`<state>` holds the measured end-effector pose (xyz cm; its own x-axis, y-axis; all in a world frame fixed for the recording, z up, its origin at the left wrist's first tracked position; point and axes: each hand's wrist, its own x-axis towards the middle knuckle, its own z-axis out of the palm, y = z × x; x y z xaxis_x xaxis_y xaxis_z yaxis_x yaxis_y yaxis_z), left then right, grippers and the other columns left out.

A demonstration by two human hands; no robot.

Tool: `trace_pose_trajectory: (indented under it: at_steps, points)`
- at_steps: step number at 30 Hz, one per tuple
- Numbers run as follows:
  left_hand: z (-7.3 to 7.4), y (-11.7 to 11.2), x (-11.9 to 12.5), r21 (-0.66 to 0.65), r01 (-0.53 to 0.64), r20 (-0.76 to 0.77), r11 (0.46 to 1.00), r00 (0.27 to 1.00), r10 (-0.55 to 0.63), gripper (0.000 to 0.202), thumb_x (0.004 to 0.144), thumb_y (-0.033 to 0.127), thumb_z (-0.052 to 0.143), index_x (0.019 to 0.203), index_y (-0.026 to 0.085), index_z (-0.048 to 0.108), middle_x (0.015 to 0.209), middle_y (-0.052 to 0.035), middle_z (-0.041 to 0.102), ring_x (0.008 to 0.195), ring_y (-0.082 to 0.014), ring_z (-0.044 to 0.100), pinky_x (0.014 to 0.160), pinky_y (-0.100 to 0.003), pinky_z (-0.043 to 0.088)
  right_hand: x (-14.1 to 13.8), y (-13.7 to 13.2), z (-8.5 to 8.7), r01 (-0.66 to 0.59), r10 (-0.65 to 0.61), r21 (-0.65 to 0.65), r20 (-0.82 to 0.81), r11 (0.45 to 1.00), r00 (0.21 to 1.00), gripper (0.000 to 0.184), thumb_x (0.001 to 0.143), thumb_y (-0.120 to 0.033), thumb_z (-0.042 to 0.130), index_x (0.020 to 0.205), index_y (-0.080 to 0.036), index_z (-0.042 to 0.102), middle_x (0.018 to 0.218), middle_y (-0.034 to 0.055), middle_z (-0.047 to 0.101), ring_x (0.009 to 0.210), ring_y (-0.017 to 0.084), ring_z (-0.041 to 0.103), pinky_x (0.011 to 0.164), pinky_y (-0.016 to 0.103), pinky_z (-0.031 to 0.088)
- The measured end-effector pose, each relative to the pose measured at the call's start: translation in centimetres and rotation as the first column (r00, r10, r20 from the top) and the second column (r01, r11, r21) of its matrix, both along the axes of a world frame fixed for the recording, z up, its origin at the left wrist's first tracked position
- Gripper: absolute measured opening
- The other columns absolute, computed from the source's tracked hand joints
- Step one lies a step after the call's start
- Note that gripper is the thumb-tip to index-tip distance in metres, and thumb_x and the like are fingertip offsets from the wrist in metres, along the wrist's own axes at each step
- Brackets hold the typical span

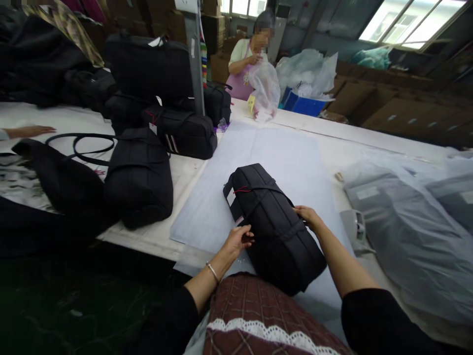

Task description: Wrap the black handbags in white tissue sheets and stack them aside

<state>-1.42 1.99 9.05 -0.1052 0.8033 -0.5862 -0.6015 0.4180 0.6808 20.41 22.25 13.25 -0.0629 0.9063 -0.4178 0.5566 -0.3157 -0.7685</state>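
A black quilted bag [273, 224], folded into a roll with its straps wrapped around it, lies on a pale sheet of wrapping paper [284, 153] on the white table [369, 140]. My left hand [238, 240] grips the bag's left side near a white tag and red string. On the bag's right edge rests my right hand [308, 217], fingers curled onto it. A bracelet sits on my left wrist.
Several more black bags [138, 180] are piled at the left and back. Bags packed in clear plastic [410, 231] lie at the right. A tape dispenser [354, 227] sits beside them. Across the table a person [247, 64] handles a plastic bag. Another person's hand [29, 131] rests at far left.
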Motion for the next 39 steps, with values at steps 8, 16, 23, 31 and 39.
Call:
trace_pose_trajectory:
  at_steps: [8,16,23,31,39]
  points:
    - [-3.6,1.5,-2.4,0.013,0.221,-0.605,0.975,0.778,-0.168,0.047,0.071,0.061,0.069,0.074,0.022,0.042,0.063,0.0018,0.056,0.062,-0.0170,0.055,0.060,-0.029,0.039,0.0,-0.4,0.1,0.095,-0.097,0.078,0.022,0.992,0.995,0.025,0.059,-0.033,0.073,0.069,-0.019,0.054,0.050,-0.0049,0.050,0.046,0.010,0.042,0.042,0.022,0.030]
    - [-5.4,1.4,-3.4,0.101,0.374,-0.641,0.922,0.733,-0.227,0.058,0.075,0.077,0.053,0.083,0.021,0.045,0.073,-0.0026,0.061,0.069,-0.0192,0.059,0.063,-0.031,0.042,0.3,-1.3,2.1,0.025,-0.024,0.010,-0.046,1.000,0.999,0.027,0.068,-0.038,0.070,0.081,-0.014,0.068,0.070,0.0037,0.066,0.059,0.014,0.056,0.049,0.023,0.041]
    - [-3.0,0.6,-8.4,0.120,0.548,-0.546,0.828,0.733,-0.406,0.066,0.078,0.081,0.040,0.082,0.018,0.061,0.074,-0.0051,0.066,0.070,-0.0187,0.061,0.063,-0.030,0.045,5.4,-5.4,3.2,0.214,-0.193,0.064,-0.235,0.975,0.953,0.049,0.085,-0.057,0.058,0.123,-0.025,0.060,0.133,0.0109,0.059,0.116,0.025,0.060,0.101,0.041,0.047]
    - [-2.6,7.1,-19.7,0.146,0.019,-0.667,0.989,0.740,0.084,0.060,0.076,0.075,0.046,0.081,0.017,0.060,0.079,-0.0069,0.067,0.079,-0.0213,0.064,0.069,-0.032,0.050,11.3,-15.7,-2.9,0.615,-0.597,-0.046,-0.309,0.787,0.740,0.057,0.075,-0.074,0.055,0.104,-0.026,0.065,0.122,0.0125,0.065,0.121,0.032,0.057,0.103,0.049,0.047]
    - [-3.0,19.7,-23.5,0.028,0.122,-0.668,0.992,0.741,-0.073,0.053,0.082,0.064,0.048,0.098,0.015,0.062,0.117,-0.0149,0.066,0.111,-0.0262,0.060,0.085,-0.038,0.049,4.2,-18.4,-6.2,0.775,-0.767,-0.126,-0.307,0.620,0.564,0.055,0.055,-0.074,0.063,0.081,-0.026,0.067,0.089,0.0108,0.073,0.113,0.035,0.062,0.095,0.044,0.055]
